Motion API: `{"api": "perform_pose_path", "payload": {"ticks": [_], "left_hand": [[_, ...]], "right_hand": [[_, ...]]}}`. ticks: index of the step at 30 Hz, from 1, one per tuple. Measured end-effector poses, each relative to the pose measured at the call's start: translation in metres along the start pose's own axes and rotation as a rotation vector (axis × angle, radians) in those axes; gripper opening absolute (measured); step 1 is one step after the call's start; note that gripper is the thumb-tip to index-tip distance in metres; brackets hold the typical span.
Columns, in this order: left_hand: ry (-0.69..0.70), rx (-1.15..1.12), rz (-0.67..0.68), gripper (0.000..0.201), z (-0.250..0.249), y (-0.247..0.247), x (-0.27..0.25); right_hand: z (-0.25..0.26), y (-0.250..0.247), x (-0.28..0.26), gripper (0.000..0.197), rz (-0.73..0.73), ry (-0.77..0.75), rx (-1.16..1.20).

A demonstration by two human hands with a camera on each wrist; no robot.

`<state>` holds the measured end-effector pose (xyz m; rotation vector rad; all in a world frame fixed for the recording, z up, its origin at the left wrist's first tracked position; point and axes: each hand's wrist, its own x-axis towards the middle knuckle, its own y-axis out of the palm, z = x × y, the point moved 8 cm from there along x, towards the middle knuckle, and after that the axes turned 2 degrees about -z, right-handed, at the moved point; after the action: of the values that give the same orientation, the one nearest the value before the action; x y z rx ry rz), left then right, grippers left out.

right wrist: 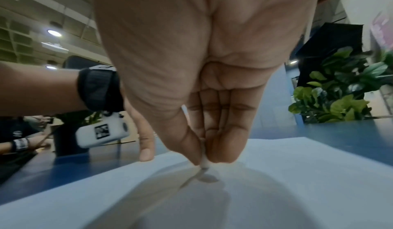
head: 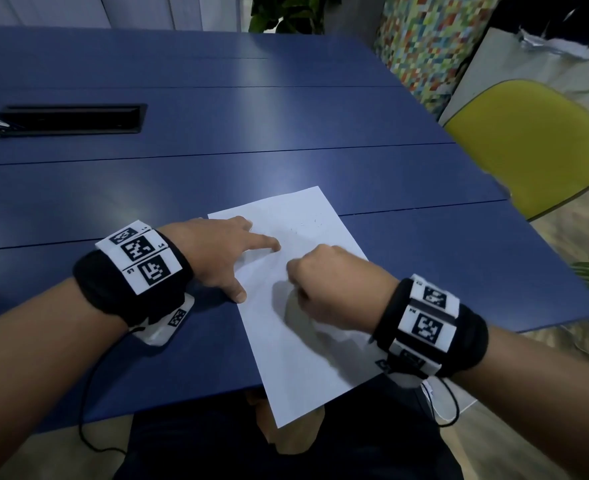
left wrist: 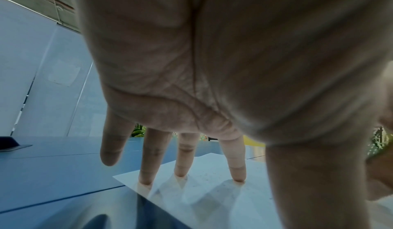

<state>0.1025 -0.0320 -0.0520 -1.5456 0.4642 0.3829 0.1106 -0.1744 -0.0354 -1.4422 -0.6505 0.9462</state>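
Observation:
A white sheet of paper point(head: 303, 341) lies at an angle on the blue table point(head: 217, 133), its near corner hanging over the front edge. My left hand point(head: 230, 251) rests on the sheet's upper left part. In the left wrist view its straight fingertips point(left wrist: 180, 173) press down on the paper point(left wrist: 212, 190). My right hand point(head: 320, 285) is at the sheet's middle with curled fingers. In the right wrist view the thumb and fingers pinch a small white eraser-like piece point(right wrist: 205, 163), whose tip touches the paper point(right wrist: 266, 190). Faint grey specks lie on the sheet beyond my hands.
A black recessed cable box point(head: 68, 117) sits in the table at the far left. A yellow chair point(head: 528, 140) stands off the table's right side. A green plant point(head: 286, 12) is behind the far edge. Another person's arm point(right wrist: 19, 145) shows at the left.

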Motion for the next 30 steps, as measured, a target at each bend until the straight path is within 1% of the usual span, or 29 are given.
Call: {"api": "perform_pose_path", "payload": {"ticks": [2, 3, 4, 7, 9, 11, 14, 16, 19, 20, 21, 23, 25, 27, 28, 29, 30], "left_hand": [[-0.001, 0.006, -0.002, 0.103, -0.001, -0.001, 0.0], [-0.001, 0.011, -0.001, 0.103, -0.002, -0.001, 0.0], [-0.001, 0.013, 0.0, 0.103, -0.002, -0.001, 0.0], [-0.003, 0.015, 0.011, 0.103, -0.001, 0.0, 0.001], [-0.002, 0.023, 0.017, 0.104, 0.0, 0.0, 0.0], [-0.004, 0.022, 0.014, 0.103, -0.001, -0.001, 0.0], [-0.002, 0.016, 0.009, 0.102, -0.002, -0.002, -0.002], [0.0, 0.01, 0.017, 0.101, -0.002, -0.001, -0.004], [-0.014, 0.013, 0.033, 0.099, 0.0, 0.001, -0.01], [-0.021, 0.018, 0.036, 0.098, 0.0, 0.003, -0.012], [-0.029, 0.027, 0.036, 0.097, 0.0, 0.004, -0.014], [-0.047, 0.039, 0.033, 0.094, 0.001, 0.006, -0.019], [-0.052, 0.029, 0.021, 0.086, -0.002, 0.004, -0.026], [-0.02, 0.046, -0.015, 0.077, -0.01, -0.002, -0.029], [0.012, 0.052, -0.038, 0.077, -0.015, -0.005, -0.028], [0.047, 0.05, -0.058, 0.083, -0.021, -0.007, -0.025], [0.076, 0.041, -0.065, 0.094, -0.025, -0.008, -0.02]], "right_hand": [[0.023, 0.008, -0.004, 0.008, 0.031, -0.098, -0.003], [0.025, 0.009, -0.005, 0.006, 0.045, -0.108, 0.002], [0.02, 0.008, -0.004, 0.004, 0.04, -0.1, 0.021], [-0.015, -0.002, -0.001, 0.013, 0.025, 0.079, 0.088], [-0.025, -0.005, -0.002, 0.014, -0.01, 0.144, 0.096], [-0.015, -0.001, -0.006, 0.011, -0.007, 0.129, 0.126], [0.004, 0.008, -0.015, 0.012, 0.036, 0.057, 0.236], [-0.009, 0.0, -0.02, 0.014, -0.02, 0.079, 0.286], [-0.049, -0.021, -0.04, 0.012, -0.198, 0.198, 0.332], [-0.059, -0.023, -0.05, 0.012, -0.228, 0.225, 0.337], [-0.064, -0.02, -0.059, 0.012, -0.227, 0.245, 0.334], [-0.063, -0.004, -0.078, 0.012, -0.173, 0.265, 0.33], [-0.056, 0.012, -0.092, 0.011, -0.129, 0.275, 0.342], [-0.052, 0.019, -0.1, 0.011, -0.131, 0.28, 0.334], [-0.052, 0.019, -0.101, 0.011, -0.133, 0.274, 0.334], [-0.052, 0.019, -0.101, 0.012, -0.124, 0.264, 0.34], [-0.053, 0.019, -0.101, 0.012, -0.112, 0.251, 0.349]]}}
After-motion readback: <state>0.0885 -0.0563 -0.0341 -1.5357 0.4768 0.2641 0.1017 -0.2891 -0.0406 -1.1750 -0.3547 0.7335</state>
